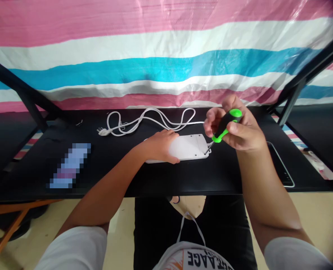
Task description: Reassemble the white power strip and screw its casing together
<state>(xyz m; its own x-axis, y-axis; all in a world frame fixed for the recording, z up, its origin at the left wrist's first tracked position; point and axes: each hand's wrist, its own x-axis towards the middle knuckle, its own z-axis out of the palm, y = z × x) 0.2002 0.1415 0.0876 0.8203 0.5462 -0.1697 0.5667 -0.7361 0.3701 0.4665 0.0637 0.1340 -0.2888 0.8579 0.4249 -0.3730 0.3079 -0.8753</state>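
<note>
A white power strip [187, 147] lies on the black table with small screw holes showing on its upper face. My left hand [162, 146] is wrapped over its left part, thumb along the near edge and fingers across the far side. In my right hand [243, 127] is a screwdriver [225, 125] with a black and green handle, gripped between thumb and fingers. Its metal shaft slants down to the left, and the tip is at a hole near the strip's right end. A white cord [144, 117] loops behind the strip and ends in a plug [104, 131] on the left.
A blurred-out flat object [71, 165] lies on the table's left side. To the right, partly behind my forearm, is a dark tablet-like device [280, 168] with a white edge. Black frame bars [293, 101] rise at both sides before a striped plastic sheet [166, 67].
</note>
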